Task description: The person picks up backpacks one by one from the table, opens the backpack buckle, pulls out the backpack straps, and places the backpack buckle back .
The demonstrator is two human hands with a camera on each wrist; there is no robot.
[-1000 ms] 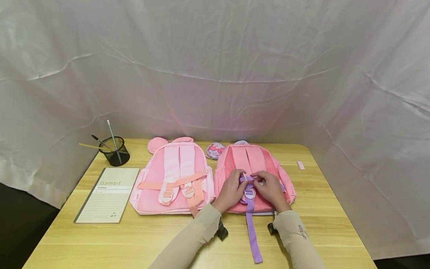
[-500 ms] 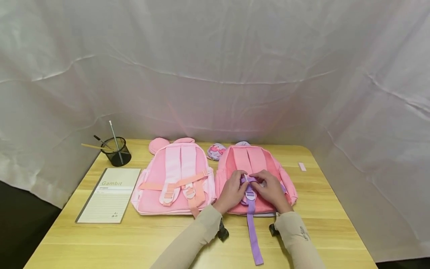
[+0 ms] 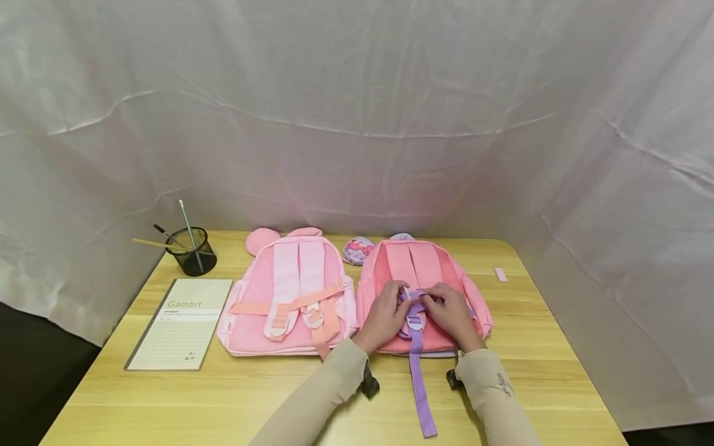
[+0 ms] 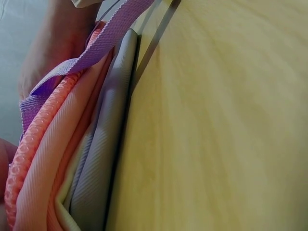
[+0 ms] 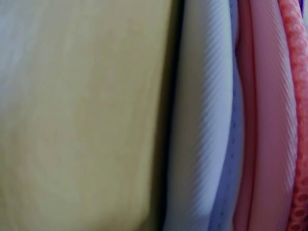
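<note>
A coral-pink backpack point(image 3: 368, 297) lies back side up at the right, its two shoulder straps side by side. Over its lower back, my left hand point(image 3: 385, 316) pinches a small white plastic buckle point(image 3: 408, 293) on purple webbing. To the right of it, my right hand point(image 3: 450, 313) pinches a purple strap point(image 3: 417, 300) between thumb and fingers. Below both hands sits a white adjuster buckle point(image 3: 414, 322), from which a long purple tail point(image 3: 419, 384) hangs onto the table. The left wrist view shows purple webbing point(image 4: 106, 43) crossing the bag's edge; fingertips are partly hidden.
A lighter pink backpack point(image 3: 253, 322) with orange straps lies to the left. Beyond it are a notebook point(image 3: 178, 328) and a black mesh pen cup point(image 3: 198, 263). A small round purple pouch point(image 3: 357, 249) and a pale pink eraser-like block point(image 3: 500, 274) lie farther back.
My right fingertips have shifted slightly right along the purple strap, which now shows flatter and wider between the hands. The left hand stays in place on the white buckle.
</note>
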